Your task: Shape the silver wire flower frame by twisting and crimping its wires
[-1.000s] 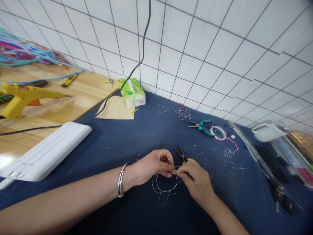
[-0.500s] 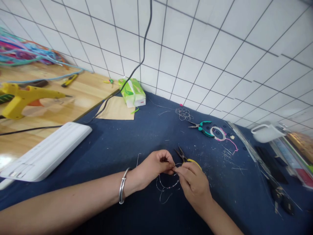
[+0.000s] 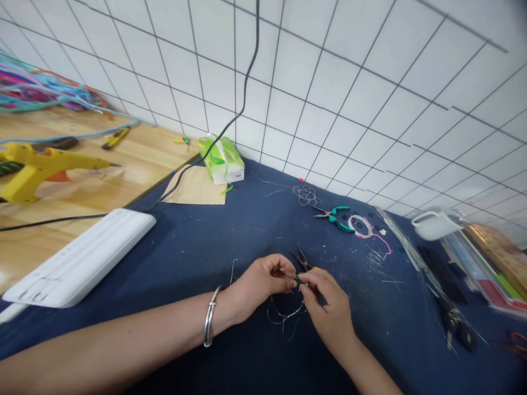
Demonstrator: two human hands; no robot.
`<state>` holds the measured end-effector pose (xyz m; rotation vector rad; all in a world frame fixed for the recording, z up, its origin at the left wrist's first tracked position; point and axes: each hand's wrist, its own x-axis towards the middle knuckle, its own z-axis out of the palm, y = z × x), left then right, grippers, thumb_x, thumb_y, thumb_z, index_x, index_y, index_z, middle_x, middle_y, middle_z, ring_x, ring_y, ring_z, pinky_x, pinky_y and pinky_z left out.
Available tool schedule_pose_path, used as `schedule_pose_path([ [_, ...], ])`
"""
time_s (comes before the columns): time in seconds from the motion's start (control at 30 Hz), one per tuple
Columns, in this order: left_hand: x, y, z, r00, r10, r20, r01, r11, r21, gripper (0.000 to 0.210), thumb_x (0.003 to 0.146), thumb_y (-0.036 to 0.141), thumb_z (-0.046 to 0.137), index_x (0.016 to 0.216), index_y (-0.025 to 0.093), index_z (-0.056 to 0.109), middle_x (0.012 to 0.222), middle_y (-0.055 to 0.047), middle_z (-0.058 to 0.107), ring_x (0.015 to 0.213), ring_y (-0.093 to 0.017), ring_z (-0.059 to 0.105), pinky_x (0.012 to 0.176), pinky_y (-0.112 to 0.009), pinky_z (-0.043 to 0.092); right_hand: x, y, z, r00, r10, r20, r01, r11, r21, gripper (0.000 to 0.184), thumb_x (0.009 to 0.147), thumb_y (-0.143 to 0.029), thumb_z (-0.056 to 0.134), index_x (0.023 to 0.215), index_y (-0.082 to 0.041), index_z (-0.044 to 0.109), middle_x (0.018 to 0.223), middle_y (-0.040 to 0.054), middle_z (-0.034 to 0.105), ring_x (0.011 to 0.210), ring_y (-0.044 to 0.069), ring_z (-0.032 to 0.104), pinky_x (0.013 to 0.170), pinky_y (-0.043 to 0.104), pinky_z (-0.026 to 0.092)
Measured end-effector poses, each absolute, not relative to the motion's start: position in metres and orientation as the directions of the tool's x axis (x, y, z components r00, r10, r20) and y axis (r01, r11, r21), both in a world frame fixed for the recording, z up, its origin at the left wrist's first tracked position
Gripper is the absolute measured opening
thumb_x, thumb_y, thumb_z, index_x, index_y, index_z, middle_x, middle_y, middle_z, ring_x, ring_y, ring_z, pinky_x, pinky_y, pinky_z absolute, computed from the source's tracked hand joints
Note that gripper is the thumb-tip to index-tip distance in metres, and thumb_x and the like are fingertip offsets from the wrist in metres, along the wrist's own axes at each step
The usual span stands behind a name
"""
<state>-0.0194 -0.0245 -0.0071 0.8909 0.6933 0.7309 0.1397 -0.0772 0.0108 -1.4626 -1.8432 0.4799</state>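
My left hand (image 3: 263, 282), with a silver bangle on its wrist, pinches a thin wire piece near the middle front. Thumb and fingers of my right hand (image 3: 329, 302) close on the same piece, just right of the left fingertips. A loop of thin silvery wire (image 3: 286, 316) hangs below the fingers, with loose curled ends. The exact spot between the fingertips is too small to make out. Behind the right hand lie long-nose pliers (image 3: 302, 259) with dark jaws and yellow handles, partly covered by that hand.
Teal-handled pliers (image 3: 335, 216), a ring-shaped coil (image 3: 359, 226) and a tangle of wire (image 3: 305, 195) lie farther back. To the left are a white power strip (image 3: 82, 258), a tissue pack (image 3: 222, 159) and a yellow glue gun (image 3: 45, 167). A white cup (image 3: 438, 224) stands right.
The fingertips of my two hands have parted slightly, and the wire loop has shifted a little to the right. My right hand now hides more of the yellow pliers' handles.
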Motion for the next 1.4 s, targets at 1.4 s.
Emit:
schedule_pose_path([
  [1.4, -0.018, -0.022, -0.004, 0.696, 0.622, -0.359, -0.101, 0.579, 0.809, 0.012, 0.070, 0.021, 0.062, 0.078, 0.015, 0.055, 0.070, -0.001, 0.060, 0.071, -0.015, 0.059, 0.068, -0.029, 0.045, 0.129, -0.087, 0.015, 0.129, 0.972, 0.196, 0.650, 0.066, -0.757, 0.020, 0.080, -0.017, 0.047, 0.091, -0.024, 0.063, 0.083, 0.0009, 0.062, 0.074, 0.012, 0.058, 0.068, 0.025, 0.048],
])
